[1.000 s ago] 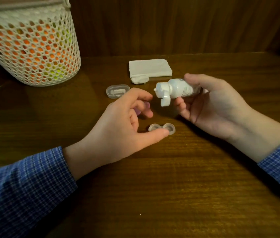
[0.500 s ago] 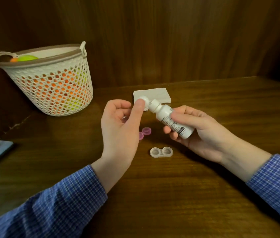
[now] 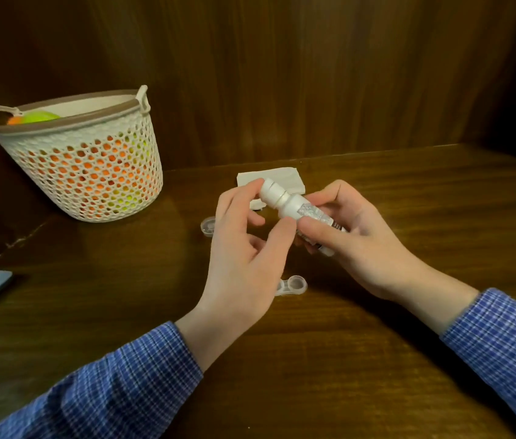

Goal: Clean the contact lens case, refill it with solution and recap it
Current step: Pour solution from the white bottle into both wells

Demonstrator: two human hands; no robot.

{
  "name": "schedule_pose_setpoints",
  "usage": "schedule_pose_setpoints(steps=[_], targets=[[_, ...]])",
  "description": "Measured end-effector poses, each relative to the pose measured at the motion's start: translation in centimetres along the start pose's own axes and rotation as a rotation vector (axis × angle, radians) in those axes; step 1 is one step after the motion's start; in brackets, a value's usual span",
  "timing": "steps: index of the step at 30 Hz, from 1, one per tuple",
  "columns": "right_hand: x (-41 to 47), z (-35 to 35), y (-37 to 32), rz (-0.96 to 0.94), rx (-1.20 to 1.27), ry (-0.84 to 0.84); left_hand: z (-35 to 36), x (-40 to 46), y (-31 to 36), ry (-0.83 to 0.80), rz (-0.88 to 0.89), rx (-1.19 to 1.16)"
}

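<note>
Nearest the viewer, two forearms in blue checked sleeves (image 3: 130, 372) reach over a dark, glossy wooden table (image 3: 313, 375). Between the wrists the small clear plastic contact lens case (image 3: 293, 285) lies flat on the table, both wells uncapped; its left well is hidden behind the left hand. Judged by its look it is light, rigid and smooth, so it would slide under a sideways push; the narrow bridge between the wells, or the outer rim, seems the surest place to pinch it.

Above and beyond the case, the right hand (image 3: 361, 242) wraps its fingers and thumb round the labelled body of a small white plastic solution bottle (image 3: 294, 207), tilted with its cap up and to the left. The left hand (image 3: 244, 248) has its fingers loosely curled, fingertips on the bottle's white flip cap (image 3: 271, 189), thumb near the shoulder. The bottle looks light and stiff-walled; holding the body while working the cap suits it.

Farther left a small clear round lid (image 3: 207, 225) rests on the table. Behind the bottle lies a folded white tissue (image 3: 288, 177). At far left stands a cream perforated plastic basket (image 3: 92, 172) holding orange and green objects.
</note>
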State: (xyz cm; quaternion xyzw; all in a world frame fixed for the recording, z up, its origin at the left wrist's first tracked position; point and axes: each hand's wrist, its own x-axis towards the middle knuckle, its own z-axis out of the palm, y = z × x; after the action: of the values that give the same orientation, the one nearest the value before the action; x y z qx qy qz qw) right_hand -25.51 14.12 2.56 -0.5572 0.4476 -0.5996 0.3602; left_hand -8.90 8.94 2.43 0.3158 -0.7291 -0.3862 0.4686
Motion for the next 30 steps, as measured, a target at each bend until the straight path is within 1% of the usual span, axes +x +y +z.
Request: schedule_pose_setpoints(steps=[3,7,12,14,16,18,20,22,26,28,30], targets=[[-0.2,-0.1,0.3,-0.096,-0.134,0.012,-0.2,0.1,-0.1,-0.008,-0.001,0.027],[-0.5,-0.5,0.4,-0.173,-0.18,0.03,-0.2,0.6,0.1,-0.021,0.051,0.069],[-0.9,-1.1,0.1,-0.175,-0.163,0.088,0.2,1.0,0.7,-0.058,0.185,0.141],[-1.0,-1.8,-0.3,-0.165,-0.172,0.133,0.9,1.6,1.3,-0.103,0.176,0.18],[-0.8,-2.9,-0.7,-0.132,-0.213,0.18,2.0,3.2,2.2,-0.151,0.164,0.224],[-0.3,-4.3,-0.9,-0.101,-0.311,0.23,3.7,5.5,3.4,-0.212,0.208,0.315],[0.2,-6.1,-0.8,-0.067,-0.406,0.323,6.0,7.8,4.8,-0.309,0.248,0.399],[0.3,-8.3,-0.6,-0.013,-0.486,0.448,8.8,9.5,5.9,-0.44,0.287,0.459],[-1.0,-13.3,-0.3,0.071,-0.655,0.711,15.0,11.0,7.4,-0.698,0.43,0.614],[-1.8,-15.5,-0.4,0.117,-0.7,0.864,17.9,11.3,8.1,-0.773,0.474,0.668],[-2.5,-17.4,-0.6,0.158,-0.701,0.986,20.4,11.6,8.6,-0.832,0.476,0.695]])
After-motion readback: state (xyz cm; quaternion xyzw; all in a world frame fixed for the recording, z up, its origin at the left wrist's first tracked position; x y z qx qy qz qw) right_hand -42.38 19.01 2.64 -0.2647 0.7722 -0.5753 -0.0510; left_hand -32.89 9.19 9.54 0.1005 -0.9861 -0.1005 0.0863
